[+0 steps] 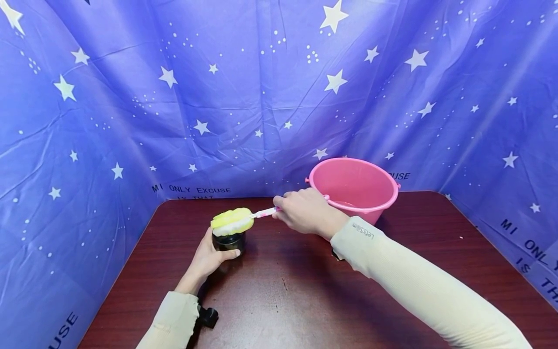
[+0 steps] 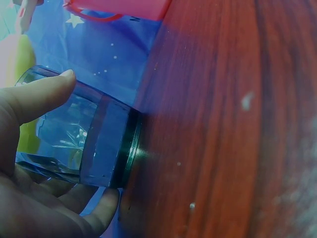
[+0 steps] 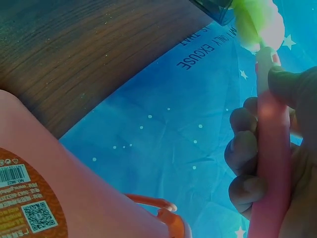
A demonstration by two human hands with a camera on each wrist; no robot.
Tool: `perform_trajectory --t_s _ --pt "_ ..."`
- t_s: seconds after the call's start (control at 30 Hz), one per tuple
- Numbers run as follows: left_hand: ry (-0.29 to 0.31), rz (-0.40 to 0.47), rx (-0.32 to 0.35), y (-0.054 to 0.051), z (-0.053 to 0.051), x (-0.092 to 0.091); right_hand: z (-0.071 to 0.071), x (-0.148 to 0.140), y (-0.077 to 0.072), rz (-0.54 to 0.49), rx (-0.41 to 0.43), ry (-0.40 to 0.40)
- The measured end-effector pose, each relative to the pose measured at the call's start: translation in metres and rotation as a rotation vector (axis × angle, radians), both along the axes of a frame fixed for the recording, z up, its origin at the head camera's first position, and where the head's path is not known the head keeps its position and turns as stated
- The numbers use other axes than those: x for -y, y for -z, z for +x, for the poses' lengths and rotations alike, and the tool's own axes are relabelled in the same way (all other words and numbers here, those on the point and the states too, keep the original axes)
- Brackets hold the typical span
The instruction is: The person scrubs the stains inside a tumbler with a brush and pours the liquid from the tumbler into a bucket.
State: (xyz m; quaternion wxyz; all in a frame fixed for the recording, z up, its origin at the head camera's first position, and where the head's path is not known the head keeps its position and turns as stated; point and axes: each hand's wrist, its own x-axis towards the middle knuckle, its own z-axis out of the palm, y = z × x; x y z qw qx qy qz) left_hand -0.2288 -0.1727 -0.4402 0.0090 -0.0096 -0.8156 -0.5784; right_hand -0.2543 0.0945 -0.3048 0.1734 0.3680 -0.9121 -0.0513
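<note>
My left hand [image 1: 210, 256] grips a dark see-through cup [image 1: 236, 243], thumb on the near side. In the left wrist view the cup [image 2: 109, 134] shows clear walls and a darker base close to the wooden tabletop; whether it touches cannot be told. A bottle brush with a yellow and white sponge head [image 1: 231, 222] is in my right hand [image 1: 305, 211], fingers wrapped round its pink handle [image 3: 273, 163]. The sponge lies slantwise across the cup's mouth in the head view, mostly outside it.
A pink bucket [image 1: 358, 182] stands at the back right of the dark wooden table [image 1: 279, 300], just behind my right hand. A blue curtain [image 1: 261, 97] with white stars surrounds the table's back and sides. A label [image 3: 29, 198] shows on the bucket.
</note>
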Motion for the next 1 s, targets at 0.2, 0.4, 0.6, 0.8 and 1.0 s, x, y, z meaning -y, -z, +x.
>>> perform_trajectory --t_s 0.2,0.4,0.6,0.8,1.0 --pt "-0.006 -0.016 0.004 0.0 0.0 0.0 0.001 -0.002 0.001 -0.003 0.023 0.019" --pt "-0.015 -0.031 0.005 0.0 0.0 0.0 0.002 -0.003 0.003 -0.016 0.058 0.034" --pt "-0.013 -0.027 0.008 0.0 0.0 0.0 0.003 -0.004 0.004 -0.047 0.078 0.041" --pt "-0.011 -0.02 0.003 0.0 0.0 0.0 0.003 -0.005 0.008 -0.075 0.112 0.043" --pt "-0.015 -0.019 0.004 0.001 0.0 0.0 0.003 -0.006 0.013 -0.079 0.126 0.054"
